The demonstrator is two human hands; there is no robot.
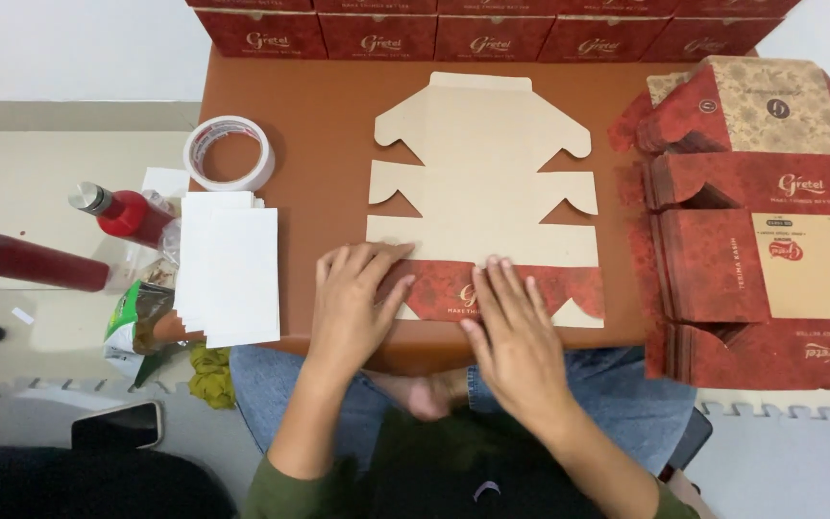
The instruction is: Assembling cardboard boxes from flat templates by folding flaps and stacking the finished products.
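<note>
A flat die-cut cardboard box blank (487,183) lies plain-side up on the brown low table (324,106). Its near flap (540,288) is folded over and shows the red printed side. My left hand (353,303) presses flat on the left end of that folded flap, fingers spread. My right hand (511,332) presses flat on the flap's middle, fingers pointing away from me. Neither hand holds anything.
A stack of unfolded red box blanks (770,259) lies at the right. Assembled red boxes (473,34) line the far edge. A tape roll (230,154), white sheets (231,269), two red bottles (127,213), a snack bag (141,327) and a phone (117,425) are at the left.
</note>
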